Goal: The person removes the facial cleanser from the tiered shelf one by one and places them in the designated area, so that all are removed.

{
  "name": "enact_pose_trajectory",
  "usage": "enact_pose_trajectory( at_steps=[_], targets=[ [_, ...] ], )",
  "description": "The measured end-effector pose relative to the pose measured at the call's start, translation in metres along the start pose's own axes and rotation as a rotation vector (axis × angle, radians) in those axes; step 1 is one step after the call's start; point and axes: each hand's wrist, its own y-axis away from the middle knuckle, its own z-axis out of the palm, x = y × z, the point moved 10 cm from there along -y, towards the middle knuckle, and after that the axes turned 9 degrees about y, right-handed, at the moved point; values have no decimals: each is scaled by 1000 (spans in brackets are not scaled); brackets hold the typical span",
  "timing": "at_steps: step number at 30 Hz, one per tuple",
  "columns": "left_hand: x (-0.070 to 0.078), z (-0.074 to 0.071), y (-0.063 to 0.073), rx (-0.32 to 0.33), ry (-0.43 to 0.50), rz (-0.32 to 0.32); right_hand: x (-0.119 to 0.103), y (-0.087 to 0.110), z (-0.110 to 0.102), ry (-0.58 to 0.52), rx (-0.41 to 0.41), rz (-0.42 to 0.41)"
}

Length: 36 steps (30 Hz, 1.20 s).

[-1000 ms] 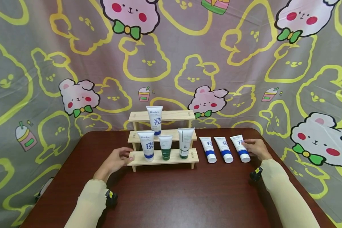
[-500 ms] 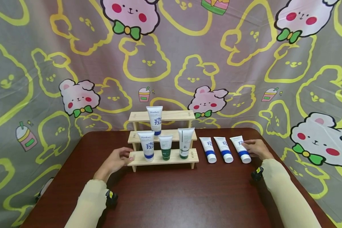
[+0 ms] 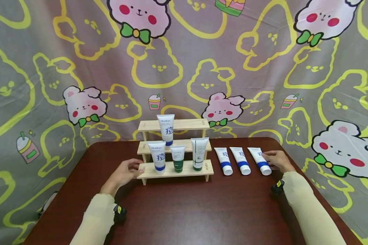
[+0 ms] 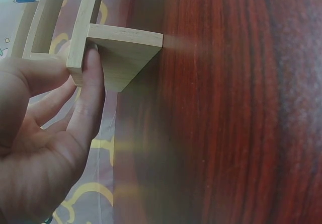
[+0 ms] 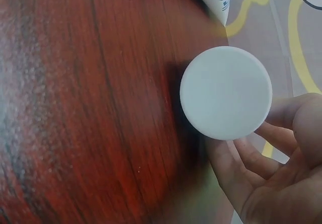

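Note:
My left hand (image 3: 124, 172) pinches the left end of the lowest shelf of a three-tier wooden stand (image 3: 184, 174), thumb above and a finger under the board (image 4: 76, 48) in the left wrist view. Far to the right, my right hand (image 3: 279, 160) grips the side of the rightmost squeeze tube (image 3: 257, 156), white with a blue band. That tube lies on the table with its white cap toward me. In the right wrist view the round cap (image 5: 226, 93) hides much of the tube; thumb and fingers of the hand (image 5: 276, 178) show behind it.
Two matching tubes, one (image 3: 223, 156) beside another (image 3: 240, 156), lie left of the held one. On the stand's bottom shelf stand a blue-banded tube (image 3: 158, 156), a small green-and-white tube (image 3: 178, 158) and a taller one (image 3: 199, 153). Another tube (image 3: 166, 129) stands higher up. Behind hangs a patterned curtain (image 3: 184, 68).
The rightmost tube has shifted slightly to the right and turned a little, its cap end moving most, and my right hand has moved with it. My left hand and the stand stay put.

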Motion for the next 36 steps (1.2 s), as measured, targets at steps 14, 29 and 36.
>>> enact_pose_trajectory(
  at_steps=[14,29,36],
  targets=[
    [-1,1,1,-2,6,-11,-15,6,-8,-18,71,-62],
    [1,0,0,-7,5,9,-118,25,-16,-83,127,-303],
    [2,1,1,-12,23,10,-162,35,3,-119,39,-358]
  ],
)
